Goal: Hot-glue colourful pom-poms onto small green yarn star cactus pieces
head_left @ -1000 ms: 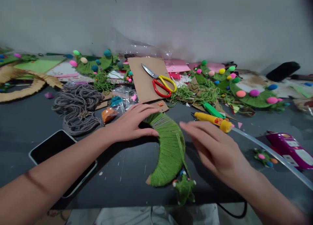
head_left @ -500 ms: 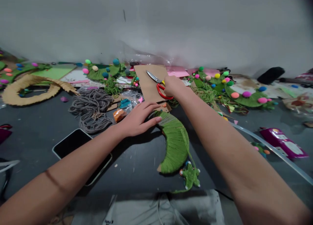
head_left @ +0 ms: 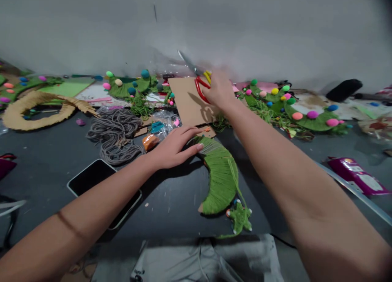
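Observation:
My left hand [head_left: 176,148] rests with spread fingers on the upper end of a green yarn-wrapped crescent [head_left: 221,177]. My right hand [head_left: 221,90] is closed on the scissors [head_left: 200,78], which have red and yellow handles and are held up over a brown cardboard sheet [head_left: 186,100]. Their blades point up and to the left. A strand of green yarn runs from the crescent to a small green star [head_left: 240,217] with white tips, lying just below and right of it.
Left of my left hand lie grey yarn [head_left: 114,130], a phone [head_left: 92,177] partly under my forearm, and a tan wrapped ring [head_left: 12,112]. Decorated green pieces with pompoms [head_left: 312,117] line the wall. A purple packet [head_left: 357,175] sits at the right.
My right hand has lifted the scissors off the cardboard, up toward the wall. My left hand stays on the crescent.

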Action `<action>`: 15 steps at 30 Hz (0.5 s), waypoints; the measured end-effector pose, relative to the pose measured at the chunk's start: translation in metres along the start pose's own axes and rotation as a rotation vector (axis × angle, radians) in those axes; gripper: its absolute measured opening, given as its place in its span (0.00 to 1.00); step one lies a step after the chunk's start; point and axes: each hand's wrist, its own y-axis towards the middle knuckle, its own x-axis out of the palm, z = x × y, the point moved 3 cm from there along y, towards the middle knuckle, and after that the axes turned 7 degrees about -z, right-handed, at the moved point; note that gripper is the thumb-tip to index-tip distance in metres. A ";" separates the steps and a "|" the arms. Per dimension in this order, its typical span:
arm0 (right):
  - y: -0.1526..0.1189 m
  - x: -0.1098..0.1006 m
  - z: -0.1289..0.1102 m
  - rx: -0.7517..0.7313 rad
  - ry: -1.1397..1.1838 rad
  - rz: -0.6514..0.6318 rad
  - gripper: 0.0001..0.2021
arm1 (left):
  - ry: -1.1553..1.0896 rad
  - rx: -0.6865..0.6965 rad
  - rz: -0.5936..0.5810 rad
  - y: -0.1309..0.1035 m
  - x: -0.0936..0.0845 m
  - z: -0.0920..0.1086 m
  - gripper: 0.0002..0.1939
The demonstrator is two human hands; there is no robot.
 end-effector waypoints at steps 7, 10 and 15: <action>-0.111 -0.057 -0.041 -0.084 0.180 0.118 0.13 | 0.014 0.012 -0.018 0.000 0.002 -0.003 0.26; -0.189 -0.066 -0.039 -0.071 0.199 0.017 0.13 | 0.028 0.041 -0.044 0.001 0.002 -0.001 0.27; -0.295 -0.082 0.011 0.257 0.364 -0.274 0.13 | 0.045 0.004 -0.056 0.002 0.003 -0.004 0.27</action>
